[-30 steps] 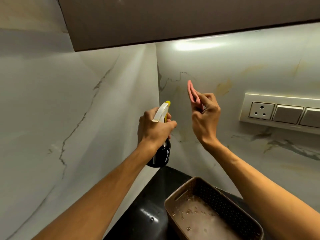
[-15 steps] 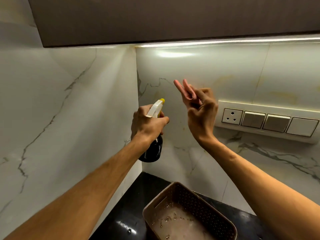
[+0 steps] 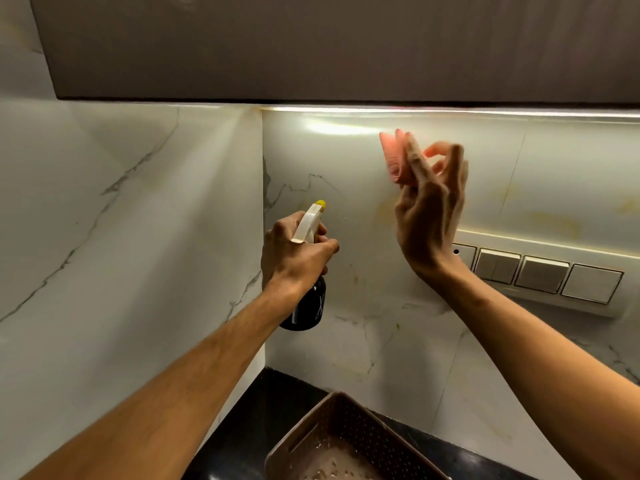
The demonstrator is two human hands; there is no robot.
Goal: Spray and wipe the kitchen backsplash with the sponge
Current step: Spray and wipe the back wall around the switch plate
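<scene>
Head view: the backsplash (image 3: 346, 341) corner is seen under a dark cabinet (image 3: 311, 46).
Left hand (image 3: 294, 258): fingers (image 3: 323, 245) are clamped round the bottle (image 3: 306, 306) neck; the nozzle is aimed at the back wall.
Right hand (image 3: 426, 216): raised and blurred; the sponge (image 3: 393, 157) is pinched between fingertips, close to the wall; contact cannot be told.
Table (image 3: 277, 403): a basket (image 3: 346, 431) is set near the back left corner.

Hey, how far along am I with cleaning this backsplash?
Done: both tools are picked up. In hand: left hand grips the spray bottle, aimed at the backsplash; right hand holds the pink sponge up near it. Left: yellowish stains show there, so most wiping likely remains.
</scene>
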